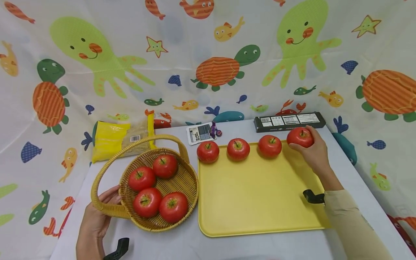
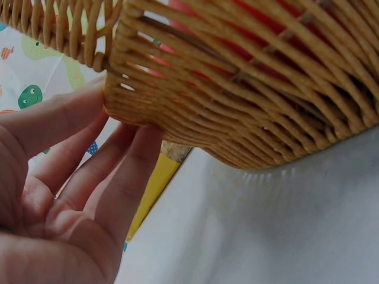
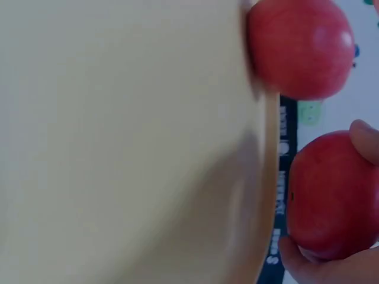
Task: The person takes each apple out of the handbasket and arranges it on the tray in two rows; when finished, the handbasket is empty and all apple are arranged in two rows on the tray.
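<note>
My left hand holds the wicker basket at its left side. In the left wrist view the thumb and fingers pinch the woven rim at the foot of the handle. Several red apples lie inside the basket. At the far right corner of the yellow tray, my right hand grips a red apple between thumb and fingers. The right wrist view shows this apple just beyond the tray's rim, its shadow falling on the tray. Three more apples sit in a row along the far rim.
Behind the tray lies a long black box. A white-edged packet and small purple wrapped pieces are left of it. Behind the basket rests a yellow bag. A sheet printed with sea animals hangs at the back.
</note>
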Action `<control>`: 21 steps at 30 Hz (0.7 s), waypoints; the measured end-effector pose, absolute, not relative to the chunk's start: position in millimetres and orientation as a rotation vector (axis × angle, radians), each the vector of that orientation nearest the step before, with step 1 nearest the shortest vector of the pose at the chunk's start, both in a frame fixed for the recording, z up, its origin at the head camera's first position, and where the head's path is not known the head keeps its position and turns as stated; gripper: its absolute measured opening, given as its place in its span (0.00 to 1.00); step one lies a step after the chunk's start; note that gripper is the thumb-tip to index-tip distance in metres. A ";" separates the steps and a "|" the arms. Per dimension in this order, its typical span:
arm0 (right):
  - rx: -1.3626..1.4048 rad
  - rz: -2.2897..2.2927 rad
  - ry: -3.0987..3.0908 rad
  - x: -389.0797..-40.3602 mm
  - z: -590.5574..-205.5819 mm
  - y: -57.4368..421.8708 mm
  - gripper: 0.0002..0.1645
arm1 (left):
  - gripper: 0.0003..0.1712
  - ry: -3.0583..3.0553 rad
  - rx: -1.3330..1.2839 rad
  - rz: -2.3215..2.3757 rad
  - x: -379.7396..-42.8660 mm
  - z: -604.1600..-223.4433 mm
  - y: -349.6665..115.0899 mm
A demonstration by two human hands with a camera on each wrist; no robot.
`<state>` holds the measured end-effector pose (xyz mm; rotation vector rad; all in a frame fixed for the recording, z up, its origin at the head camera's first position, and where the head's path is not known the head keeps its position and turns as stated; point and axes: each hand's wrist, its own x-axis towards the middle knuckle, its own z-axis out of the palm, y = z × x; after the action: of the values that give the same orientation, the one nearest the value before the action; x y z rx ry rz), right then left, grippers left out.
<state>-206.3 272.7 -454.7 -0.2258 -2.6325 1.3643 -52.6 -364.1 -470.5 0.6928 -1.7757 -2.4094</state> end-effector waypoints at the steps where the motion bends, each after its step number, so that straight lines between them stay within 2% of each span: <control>1: -0.242 1.362 -2.644 -208.5 -459.1 277.3 0.53 | 0.21 -1.777 0.693 -2.409 -52.3 -470.4 -364.1; 9: -0.250 1.299 -2.684 -215.3 -480.2 287.7 0.54 | 0.21 -1.779 0.696 -2.408 -49.6 -471.2 -362.9; 21: -0.130 1.255 -2.821 -218.6 -480.2 288.1 0.57 | 0.20 -1.790 0.722 -2.399 -47.4 -467.8 -363.9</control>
<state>-218.6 288.1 -480.2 -0.1304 -2.8206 1.2548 -47.4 -363.9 -467.8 0.7215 -1.7896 -2.3991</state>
